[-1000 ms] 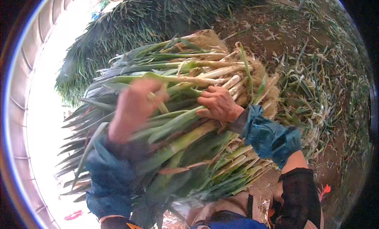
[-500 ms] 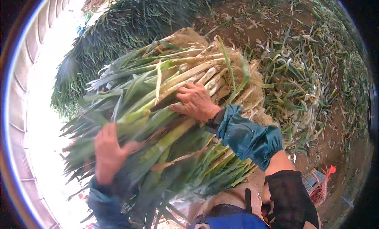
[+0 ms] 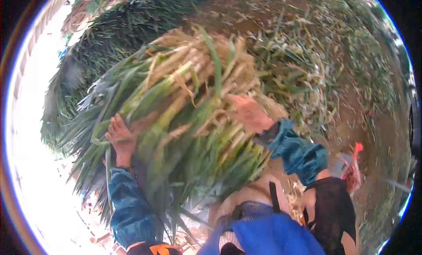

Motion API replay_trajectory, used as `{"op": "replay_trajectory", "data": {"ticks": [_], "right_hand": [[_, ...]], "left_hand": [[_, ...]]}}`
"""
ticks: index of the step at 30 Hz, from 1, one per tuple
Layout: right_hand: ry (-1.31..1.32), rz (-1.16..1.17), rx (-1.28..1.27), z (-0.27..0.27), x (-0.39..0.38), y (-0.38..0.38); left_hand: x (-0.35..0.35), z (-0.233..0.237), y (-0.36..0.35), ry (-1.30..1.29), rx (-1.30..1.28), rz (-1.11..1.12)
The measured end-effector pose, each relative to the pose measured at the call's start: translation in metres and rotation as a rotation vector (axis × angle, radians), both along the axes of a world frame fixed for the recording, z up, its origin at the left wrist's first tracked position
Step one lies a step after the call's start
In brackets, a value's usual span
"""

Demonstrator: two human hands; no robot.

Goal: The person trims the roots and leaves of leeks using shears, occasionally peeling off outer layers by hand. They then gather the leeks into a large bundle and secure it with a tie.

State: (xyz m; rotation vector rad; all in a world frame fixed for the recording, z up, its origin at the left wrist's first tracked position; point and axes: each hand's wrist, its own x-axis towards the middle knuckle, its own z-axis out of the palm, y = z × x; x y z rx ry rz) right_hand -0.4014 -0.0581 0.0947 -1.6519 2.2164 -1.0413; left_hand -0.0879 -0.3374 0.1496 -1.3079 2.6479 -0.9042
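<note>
A big heap of leeks point(image 3: 176, 110) lies in front of me, with green leaves to the left and pale stalks and hairy roots to the right. My left hand point(image 3: 121, 138) is at the leafy side, palm against the leaves, fingers stretched out and a little apart. One long leaf loops close past its wrist. Over the root end of the heap is my right hand point(image 3: 248, 112), smeared by motion, its fingertips lost among the stalks. I cannot tell whether it grips any of them.
Behind the heap stands a larger bank of stacked leeks point(image 3: 127, 30). Trimmed leaves and scraps point(image 3: 303, 66) litter the brown ground to the right. A red plastic bundle point(image 3: 353, 173) lies at the lower right, beside my knee point(image 3: 332, 206).
My right hand has moved off the middle stalks, right and toward the roots. My left hand has shifted slightly upward along the leaves. The view has turned, and the upper leeks lie rearranged.
</note>
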Motion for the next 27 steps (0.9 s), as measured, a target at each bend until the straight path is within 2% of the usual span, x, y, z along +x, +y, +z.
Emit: {"op": "replay_trajectory", "data": {"ticks": [2,4,5,6,7,8,9,13,14,16,17,18,19,20,21,22,24,25,27], "right_hand": [[0.098,-0.002,0.367,-0.045,0.005,0.124],[-0.032,-0.083,0.921,-0.065,0.033,0.252],[0.079,-0.123,0.714,-0.109,0.057,0.356],[-0.123,-0.242,0.898,-0.057,0.090,0.393],[-0.141,-0.320,0.959,-0.045,0.129,0.452],[-0.263,-0.352,1.257,-0.026,0.159,0.489],[-0.332,-0.480,1.412,-0.043,0.201,0.559],[-0.577,-0.922,1.434,-0.069,0.380,0.731],[-0.652,-0.935,1.234,-0.044,0.408,0.719],[-0.210,-0.351,1.254,-0.153,0.533,0.831],[0.125,-0.288,1.047,-0.176,0.580,0.842],[-0.242,-0.393,1.210,-0.163,0.592,0.807],[-0.151,-0.729,0.884,-0.144,0.598,0.768],[-0.595,-0.801,1.102,-0.141,0.597,0.743],[-0.707,-0.825,0.992,-0.134,0.603,0.726],[-0.686,-0.879,0.829,-0.144,0.621,0.709],[-0.860,-1.085,0.708,-0.143,0.640,0.680],[-0.961,-1.160,0.821,-0.137,0.642,0.667],[-0.877,-1.085,0.724,-0.150,0.669,0.655]], "left_hand": [[0.003,-0.005,-0.004,0.012,-0.024,-0.033],[0.006,-0.001,-0.005,0.040,-0.036,-0.066],[0.007,0.003,-0.008,0.033,-0.039,-0.113],[0.008,0.008,-0.010,0.024,-0.042,-0.157],[0.014,0.012,-0.010,0.013,-0.043,-0.196],[0.019,0.018,-0.014,0.002,-0.014,-0.207],[0.018,0.025,-0.015,-0.006,0.008,-0.222],[0.021,0.055,-0.017,-0.052,0.089,-0.309],[0.027,0.057,-0.014,-0.052,0.119,-0.340],[0.032,0.069,0.001,-0.005,0.207,-0.423],[0.032,0.074,0.014,0.025,0.256,-0.464],[0.030,0.078,0.029,0.090,0.342,-0.501],[0.028,0.084,0.046,0.153,0.438,-0.532],[0.025,0.085,0.073,0.225,0.556,-0.560],[0.018,0.087,0.099,0.286,0.732,-0.557],[0.011,0.083,0.128,0.346,0.934,-0.530],[0.005,0.073,0.190,0.394,1.332,-0.380],[0.000,0.065,0.223,0.378,1.520,-0.269],[-0.009,0.032,0.289,0.255,1.791,-0.020]]}}
